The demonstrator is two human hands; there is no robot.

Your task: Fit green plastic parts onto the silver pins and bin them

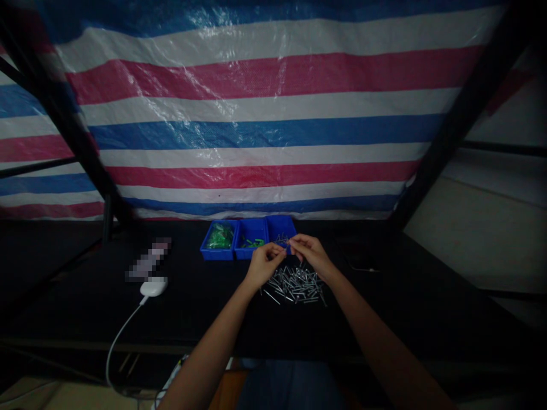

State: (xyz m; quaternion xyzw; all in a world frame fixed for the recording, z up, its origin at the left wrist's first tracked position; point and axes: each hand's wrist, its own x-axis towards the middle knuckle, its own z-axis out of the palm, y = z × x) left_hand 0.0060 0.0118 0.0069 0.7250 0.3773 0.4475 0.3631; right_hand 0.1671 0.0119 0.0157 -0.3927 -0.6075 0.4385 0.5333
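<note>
In the head view, the left hand (265, 265) and right hand (313, 253) are nearly closed, their fingertips pinching a small metal nail (281, 241). It lies roughly level, above the loose nails (294, 283) and just before the blue bin (281, 226).

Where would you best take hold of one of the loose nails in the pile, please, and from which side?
Try the nail lying apart at the near left edge of the pile: pinch its thin shank from above. It lies flat and somewhat clear of the others, so fingers can probably reach it, whereas nails in the middle cross one another.
</note>
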